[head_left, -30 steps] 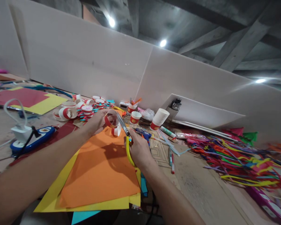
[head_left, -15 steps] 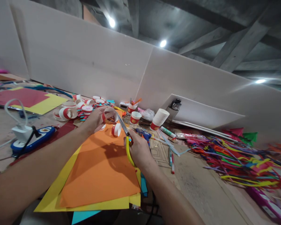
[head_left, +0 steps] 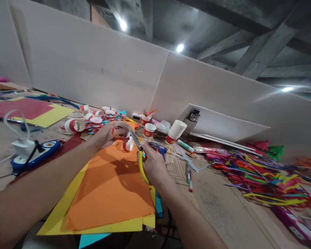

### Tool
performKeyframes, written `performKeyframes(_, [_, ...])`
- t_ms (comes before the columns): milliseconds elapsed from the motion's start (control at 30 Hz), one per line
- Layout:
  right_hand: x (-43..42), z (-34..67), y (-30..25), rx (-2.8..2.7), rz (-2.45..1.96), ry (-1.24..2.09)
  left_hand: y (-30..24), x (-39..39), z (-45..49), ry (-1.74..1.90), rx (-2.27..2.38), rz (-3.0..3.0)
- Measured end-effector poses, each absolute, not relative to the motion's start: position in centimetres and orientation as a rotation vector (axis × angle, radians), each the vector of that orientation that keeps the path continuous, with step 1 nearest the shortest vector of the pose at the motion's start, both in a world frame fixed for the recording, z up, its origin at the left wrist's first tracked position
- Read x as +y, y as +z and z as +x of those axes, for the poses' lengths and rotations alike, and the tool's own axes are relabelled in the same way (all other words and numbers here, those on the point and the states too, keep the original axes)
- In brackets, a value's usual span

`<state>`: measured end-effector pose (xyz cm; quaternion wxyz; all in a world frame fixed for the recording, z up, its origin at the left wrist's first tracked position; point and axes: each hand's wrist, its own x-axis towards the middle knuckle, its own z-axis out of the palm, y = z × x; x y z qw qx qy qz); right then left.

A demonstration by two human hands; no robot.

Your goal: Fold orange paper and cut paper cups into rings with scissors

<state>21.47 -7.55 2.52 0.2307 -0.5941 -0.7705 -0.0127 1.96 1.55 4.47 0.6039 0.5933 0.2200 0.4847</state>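
My left hand point(head_left: 109, 133) is closed round a red-and-white paper cup ring point(head_left: 119, 131), held just above the far edge of an orange paper sheet point(head_left: 111, 186). A curl of cut cup strip point(head_left: 129, 143) hangs below it. My right hand point(head_left: 151, 166) grips yellow-handled scissors point(head_left: 138, 148), whose blades point up and left at the ring. The orange sheet lies on yellow sheets point(head_left: 67, 204), with a cyan sheet point(head_left: 93, 238) under them.
Cut cup rings and decorated cups point(head_left: 93, 119) crowd the far left. A stack of paper cups point(head_left: 176, 131), a glue gun point(head_left: 158, 148) and markers point(head_left: 189, 174) lie by the wall. Coloured strips point(head_left: 261, 176) heap at right. A charger and blue device point(head_left: 33, 152) sit left.
My left hand turned the cup ring slightly and drew it a little closer to the scissor blades. The right hand and scissors stayed almost in place.
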Motion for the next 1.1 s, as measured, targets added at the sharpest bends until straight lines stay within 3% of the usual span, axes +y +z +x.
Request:
performKeyframes(300, [-7.6,21.5,2.6,-2.108,-1.624,0.029,3.9,2.5,1.9,1.26,0.539,1.327])
performKeyframes(867, [-7.4,21.5,2.5,-2.109,-1.604,0.055,4.5,1.6,1.9,1.055,0.566,1.359])
performKeyframes(1100, [-7.4,21.5,2.5,-2.081,-1.589,0.107,5.0,1.5,2.0,1.239,0.624,1.286])
